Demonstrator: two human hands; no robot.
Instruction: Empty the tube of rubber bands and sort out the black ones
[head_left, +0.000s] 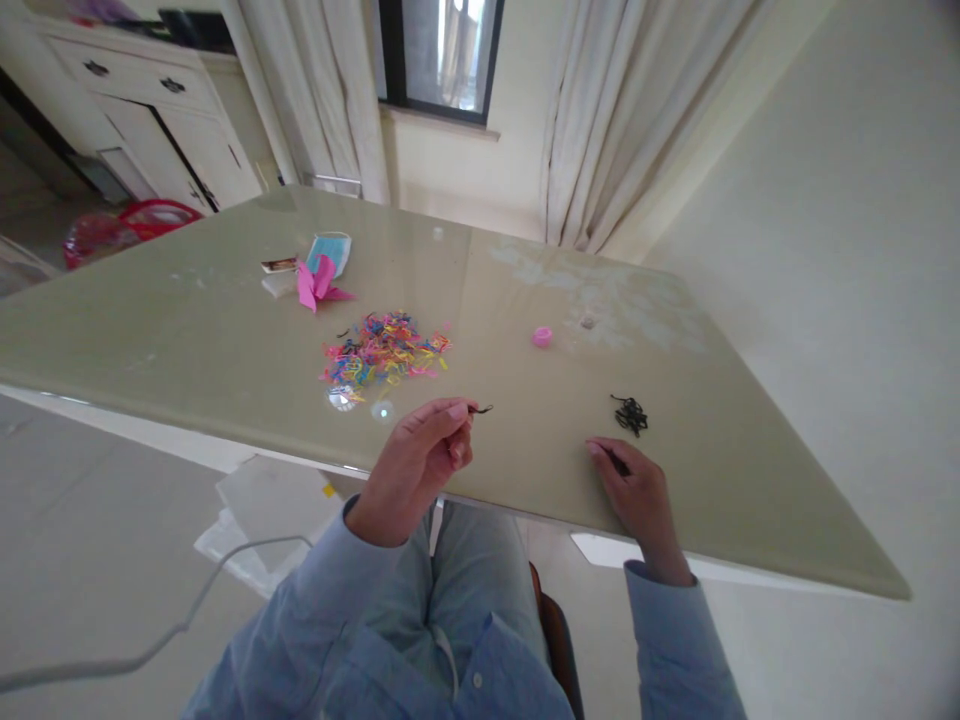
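My left hand (431, 450) is closed in a pinch above the table's near edge. From its fingertips sticks out a small black rubber band (485, 409). My right hand (636, 490) rests low over the table, thumb and fingers together. Something dark shows between those fingers, too small to make out. Just beyond the right hand lies a little heap of black rubber bands (631, 416). Farther left, past the left hand, spreads a pile of small rubber bands (386, 350) in pink, yellow, blue, orange and other colours.
On the glossy table (495, 300) stands a small pink ring-shaped piece (541, 337). A folded pink paper shape (319, 284) lies by a blue face mask (330, 253) at the far left. A grey cable (187, 615) runs below the near edge.
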